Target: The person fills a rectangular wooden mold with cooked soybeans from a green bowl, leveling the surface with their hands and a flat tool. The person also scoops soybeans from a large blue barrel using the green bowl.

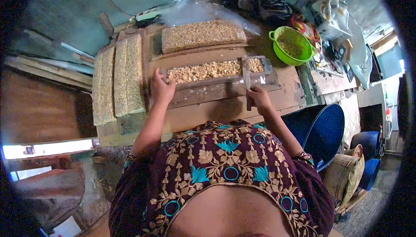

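Note:
In front of me lies a long wooden mould (204, 90) whose narrow channel holds loose, pale beige pieces (208, 71), perhaps soybeans or nuts. My left hand (163, 87) rests at the channel's left end, fingers apart, touching its edge. With my right hand (259, 98) I grip the lower end of a flat wooden bar (246, 74), which lies crosswise over the channel near its right end. Clear plastic film (267, 66) sticks out past that end. Behind the mould rests a wrapped slab of similar pieces (204, 35).
Long wrapped slabs (128, 74) lie at the table's left. A green plastic basin (292, 62) with small pieces stands at the back right, near scissors and a tray of tools. Plastic sheeting (188, 12) lies behind. Blue barrels (325, 133) stand below the table's right side.

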Action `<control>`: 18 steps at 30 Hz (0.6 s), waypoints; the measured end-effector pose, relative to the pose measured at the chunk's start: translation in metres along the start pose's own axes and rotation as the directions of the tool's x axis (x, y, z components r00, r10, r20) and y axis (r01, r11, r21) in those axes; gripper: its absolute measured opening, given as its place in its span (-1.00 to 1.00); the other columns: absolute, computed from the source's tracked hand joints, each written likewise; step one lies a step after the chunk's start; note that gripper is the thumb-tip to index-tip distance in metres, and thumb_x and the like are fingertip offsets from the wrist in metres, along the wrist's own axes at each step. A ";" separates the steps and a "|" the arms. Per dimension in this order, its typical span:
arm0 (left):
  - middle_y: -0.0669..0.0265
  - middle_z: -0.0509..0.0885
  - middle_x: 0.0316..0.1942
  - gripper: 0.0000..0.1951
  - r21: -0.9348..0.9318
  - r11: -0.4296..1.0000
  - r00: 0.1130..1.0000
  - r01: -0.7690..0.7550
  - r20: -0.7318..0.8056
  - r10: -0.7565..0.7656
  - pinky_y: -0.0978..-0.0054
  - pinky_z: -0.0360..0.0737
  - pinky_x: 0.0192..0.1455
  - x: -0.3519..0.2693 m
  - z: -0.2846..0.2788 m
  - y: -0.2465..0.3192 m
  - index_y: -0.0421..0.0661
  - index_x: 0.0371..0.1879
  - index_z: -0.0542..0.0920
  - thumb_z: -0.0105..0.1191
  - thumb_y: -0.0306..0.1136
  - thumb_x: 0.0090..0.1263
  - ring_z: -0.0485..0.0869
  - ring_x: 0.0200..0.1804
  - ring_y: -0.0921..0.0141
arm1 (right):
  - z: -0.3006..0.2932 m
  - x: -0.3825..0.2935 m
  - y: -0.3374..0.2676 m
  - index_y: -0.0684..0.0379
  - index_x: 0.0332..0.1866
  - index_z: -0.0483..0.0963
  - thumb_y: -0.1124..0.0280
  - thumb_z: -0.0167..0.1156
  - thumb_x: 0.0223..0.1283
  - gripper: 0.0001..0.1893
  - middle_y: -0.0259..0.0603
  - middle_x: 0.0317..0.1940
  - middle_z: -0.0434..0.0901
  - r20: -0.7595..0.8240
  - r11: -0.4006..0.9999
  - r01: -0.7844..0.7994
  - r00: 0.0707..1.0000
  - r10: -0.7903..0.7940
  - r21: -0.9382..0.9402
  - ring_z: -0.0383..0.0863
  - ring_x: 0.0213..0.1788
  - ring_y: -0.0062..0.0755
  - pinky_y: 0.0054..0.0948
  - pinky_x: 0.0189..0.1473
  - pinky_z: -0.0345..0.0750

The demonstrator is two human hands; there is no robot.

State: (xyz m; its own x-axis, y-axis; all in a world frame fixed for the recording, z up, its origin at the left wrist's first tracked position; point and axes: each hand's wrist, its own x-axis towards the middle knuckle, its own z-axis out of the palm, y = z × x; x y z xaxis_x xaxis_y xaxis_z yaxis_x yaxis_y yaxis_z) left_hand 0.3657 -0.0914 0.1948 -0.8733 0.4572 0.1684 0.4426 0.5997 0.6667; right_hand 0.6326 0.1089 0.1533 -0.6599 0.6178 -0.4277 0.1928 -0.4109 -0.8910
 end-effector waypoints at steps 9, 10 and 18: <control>0.29 0.50 -0.62 -0.56 -0.078 0.996 0.999 -0.033 -0.026 0.031 0.40 0.42 -0.33 0.022 0.003 -0.040 -0.19 -0.10 0.31 0.05 -0.45 -0.05 0.51 -0.49 0.35 | 0.111 -0.002 0.007 0.35 -0.33 0.40 0.44 0.01 0.10 -0.84 -0.33 -0.60 0.40 0.252 0.969 0.034 0.967 0.030 -0.245 0.35 -0.63 -0.58 -0.57 -0.63 0.34; 0.27 0.52 -0.60 -0.56 -0.102 0.995 1.000 -0.013 -0.021 0.011 0.40 0.42 -0.32 0.023 0.004 -0.042 -0.19 -0.11 0.32 0.04 -0.45 -0.05 0.52 -0.47 0.35 | 0.119 -0.004 0.010 0.36 -0.32 0.40 0.44 0.01 0.09 -0.83 -0.32 -0.59 0.41 0.300 0.939 0.127 0.954 -0.027 -0.320 0.36 -0.62 -0.58 -0.56 -0.61 0.35; 0.21 0.56 -0.53 -0.66 -0.139 0.988 0.997 0.071 0.041 -0.066 0.35 0.43 -0.29 0.027 0.005 -0.054 -0.18 -0.20 0.37 0.02 -0.39 -0.01 0.54 -0.41 0.27 | 0.184 -0.013 -0.013 0.34 -0.38 0.43 0.40 0.04 0.06 -0.82 -0.29 -0.70 0.41 0.439 0.737 0.336 0.896 -0.060 -0.586 0.43 -0.57 -0.57 -0.53 -0.52 0.39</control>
State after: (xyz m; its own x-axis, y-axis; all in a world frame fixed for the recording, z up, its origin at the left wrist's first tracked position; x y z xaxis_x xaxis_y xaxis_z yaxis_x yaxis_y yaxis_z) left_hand 0.3191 -0.1084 0.1598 -0.8914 0.4433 0.0941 0.3468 0.5336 0.7714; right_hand 0.5053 -0.0168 0.1978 -0.9220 0.2841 -0.2632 0.3459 0.2981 -0.8897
